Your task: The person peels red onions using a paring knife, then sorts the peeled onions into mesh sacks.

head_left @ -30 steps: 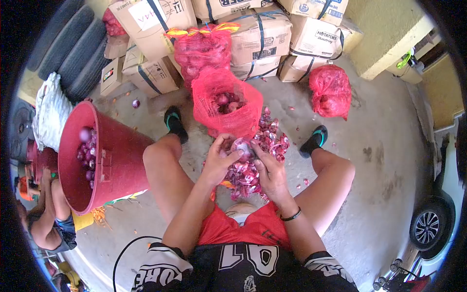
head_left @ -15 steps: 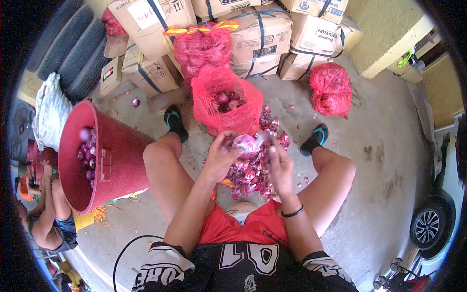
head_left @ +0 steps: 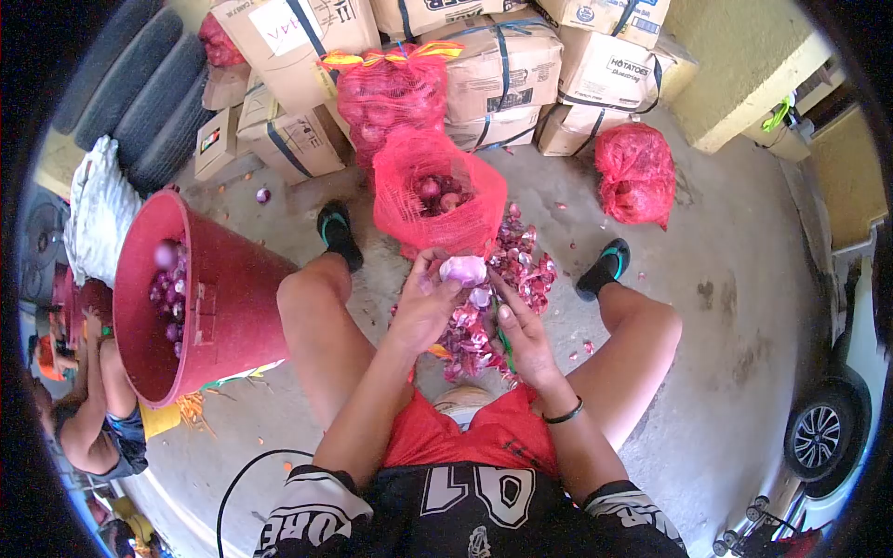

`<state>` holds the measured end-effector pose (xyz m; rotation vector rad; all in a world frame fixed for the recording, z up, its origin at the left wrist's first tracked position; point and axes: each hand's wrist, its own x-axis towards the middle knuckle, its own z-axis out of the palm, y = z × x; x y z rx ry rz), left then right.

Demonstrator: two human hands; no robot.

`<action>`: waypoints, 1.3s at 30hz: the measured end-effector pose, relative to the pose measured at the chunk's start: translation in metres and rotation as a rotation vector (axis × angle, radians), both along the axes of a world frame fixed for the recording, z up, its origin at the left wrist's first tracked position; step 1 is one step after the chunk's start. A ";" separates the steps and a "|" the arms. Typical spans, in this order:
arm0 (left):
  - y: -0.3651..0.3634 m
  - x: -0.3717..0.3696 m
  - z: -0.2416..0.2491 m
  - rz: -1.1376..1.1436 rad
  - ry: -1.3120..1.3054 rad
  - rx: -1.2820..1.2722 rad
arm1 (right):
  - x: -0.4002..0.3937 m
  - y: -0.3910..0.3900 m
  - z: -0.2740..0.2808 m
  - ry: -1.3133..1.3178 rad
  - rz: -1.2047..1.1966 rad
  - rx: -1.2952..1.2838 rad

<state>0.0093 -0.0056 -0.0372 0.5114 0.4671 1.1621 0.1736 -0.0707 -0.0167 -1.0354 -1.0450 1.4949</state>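
Observation:
My left hand is closed round a peeled red onion, pale purple and shiny, held above the floor between my knees. My right hand is beside it, fingers wrapped round a small knife with a green handle; most of the knife is hidden by the hand. Below both hands lies a heap of red onion skins. Just beyond them an open red mesh sack holds unpeeled onions.
To the left, a tilted-looking red bin holds peeled onions. A full mesh sack and cardboard boxes stand behind; another red sack lies right. Another person sits far left. A car wheel is at right.
My right hand has shifted down and slightly away from the onion, and the green handle now shows. The onion looks barer and paler, still in my left hand.

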 end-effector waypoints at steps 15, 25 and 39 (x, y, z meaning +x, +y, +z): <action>0.000 0.009 -0.002 0.022 0.216 -0.033 | -0.002 0.001 -0.012 -0.357 -0.053 0.106; 0.001 0.005 0.000 -0.029 0.221 -0.066 | -0.001 0.006 0.002 -0.614 -0.164 0.298; 0.002 0.000 0.003 0.012 0.379 0.138 | 0.012 0.002 0.016 -0.462 -0.034 0.119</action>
